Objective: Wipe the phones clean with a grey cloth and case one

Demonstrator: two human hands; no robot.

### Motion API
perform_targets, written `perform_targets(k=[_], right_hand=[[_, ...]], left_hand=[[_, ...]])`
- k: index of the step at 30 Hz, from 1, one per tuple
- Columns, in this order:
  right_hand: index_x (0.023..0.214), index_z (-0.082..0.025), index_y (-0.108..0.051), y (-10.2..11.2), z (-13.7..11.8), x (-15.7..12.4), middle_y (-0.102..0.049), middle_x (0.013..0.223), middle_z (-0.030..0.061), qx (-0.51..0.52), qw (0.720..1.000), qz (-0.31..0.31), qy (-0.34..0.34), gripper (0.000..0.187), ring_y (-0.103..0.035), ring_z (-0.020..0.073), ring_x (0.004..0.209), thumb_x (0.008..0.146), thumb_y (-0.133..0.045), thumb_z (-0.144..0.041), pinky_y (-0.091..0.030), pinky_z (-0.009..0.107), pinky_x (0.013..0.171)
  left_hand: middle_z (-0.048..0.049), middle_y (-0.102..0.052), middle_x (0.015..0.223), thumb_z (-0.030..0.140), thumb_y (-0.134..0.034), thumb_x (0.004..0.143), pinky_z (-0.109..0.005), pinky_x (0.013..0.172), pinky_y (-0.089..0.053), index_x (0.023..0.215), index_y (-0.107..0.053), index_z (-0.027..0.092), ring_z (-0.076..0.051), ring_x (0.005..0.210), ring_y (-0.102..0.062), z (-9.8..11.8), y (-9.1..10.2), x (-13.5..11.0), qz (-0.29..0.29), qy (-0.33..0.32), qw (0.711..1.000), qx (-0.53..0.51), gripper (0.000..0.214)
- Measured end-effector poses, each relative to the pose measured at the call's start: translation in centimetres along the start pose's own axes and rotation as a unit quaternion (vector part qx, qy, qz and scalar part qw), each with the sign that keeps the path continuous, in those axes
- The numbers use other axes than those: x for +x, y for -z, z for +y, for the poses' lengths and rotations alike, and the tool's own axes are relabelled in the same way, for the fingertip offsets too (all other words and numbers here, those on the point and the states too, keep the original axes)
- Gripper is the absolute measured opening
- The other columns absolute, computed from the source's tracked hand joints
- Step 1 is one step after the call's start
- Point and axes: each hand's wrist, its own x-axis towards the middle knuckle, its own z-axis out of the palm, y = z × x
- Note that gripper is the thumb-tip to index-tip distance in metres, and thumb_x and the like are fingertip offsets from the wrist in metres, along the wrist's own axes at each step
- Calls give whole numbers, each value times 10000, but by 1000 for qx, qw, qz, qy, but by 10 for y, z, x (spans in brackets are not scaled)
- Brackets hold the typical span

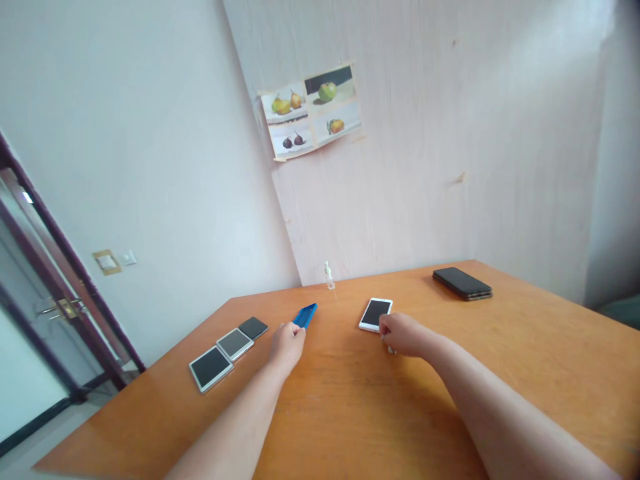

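My left hand (287, 343) is closed round the near end of a blue phone case (305, 315), which sticks out tilted above the wooden table (350, 400). My right hand (403, 333) is curled with its fingertips on the near edge of a white phone (375, 314) that lies face up. A small whitish thing shows under that hand; I cannot make out what it is.
Three phones lie in a row at the left: a white-edged one (211, 368), a silver one (235, 343) and a dark one (253, 327). A black phone stack (463, 283) rests far right. A small clear spray bottle (329, 275) stands by the wall.
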Motion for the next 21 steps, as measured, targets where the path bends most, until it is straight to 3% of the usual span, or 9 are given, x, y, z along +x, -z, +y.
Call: perform_targets(k=[3, 7, 9, 11, 15, 18, 21], right_hand=[[831, -191, -636, 3, 1, 1, -667, 797, 33, 14, 999, 34, -6, 160, -576, 158, 734, 731, -544, -107, -311, 230, 585], [986, -197, -634, 9, 3, 3, -666, 862, 44, 35, 994, 101, -24, 266, -572, 156, 756, 788, -476, -115, -339, 231, 630], [992, -195, -639, 12, 3, 5, -661, 918, 60, 45, 989, 134, -37, 268, -574, 162, 806, 808, -458, -127, -350, 232, 661], [954, -188, -650, 12, 3, 5, -655, 940, 71, 54, 985, 158, -47, 244, -571, 170, 839, 814, -455, -140, -355, 234, 677], [903, -177, -660, 10, 2, 6, -665, 888, 62, 82, 979, 177, -55, 216, -572, 170, 821, 798, -472, -152, -356, 238, 662], [912, -173, -666, 4, -1, 6, -666, 786, 39, 115, 977, 168, -57, 218, -577, 157, 723, 789, -486, -176, -357, 238, 602], [937, -180, -668, -4, -9, 4, -670, 740, 18, 149, 976, 150, -47, 230, -585, 143, 657, 797, -488, -206, -377, 230, 568]], left_hand=[[-22, -657, 770, 400, -427, 895, -254, 655, -436, 821, -617, 183, -191, 788, -622, 2, 12, -15, 0, -3, 997, -77, 298], [-42, -697, 993, 441, -440, 889, -281, 835, -469, 909, -627, 185, -203, 985, -623, 8, 31, -44, -38, -37, 985, -166, 318], [-63, -669, 1134, 426, -496, 870, -317, 957, -427, 847, -610, 194, -220, 1111, -580, 10, 39, -61, -72, -57, 968, -235, 260], [-70, -639, 1201, 410, -507, 870, -346, 1007, -398, 761, -568, 202, -231, 1159, -553, 12, 43, -77, -105, -84, 960, -247, 242], [-76, -614, 1214, 383, -541, 857, -381, 1025, -402, 761, -560, 210, -245, 1193, -535, 11, 43, -96, -180, -138, 946, -232, 199], [-85, -598, 1244, 401, -586, 840, -391, 1048, -397, 993, -600, 222, -250, 1221, -525, 8, 40, -97, -190, -156, 945, -213, 236], [-111, -553, 1331, 496, -681, 757, -423, 1066, -386, 1266, -508, 237, -286, 1254, -501, 8, 37, -94, -172, -160, 960, -155, 597]])
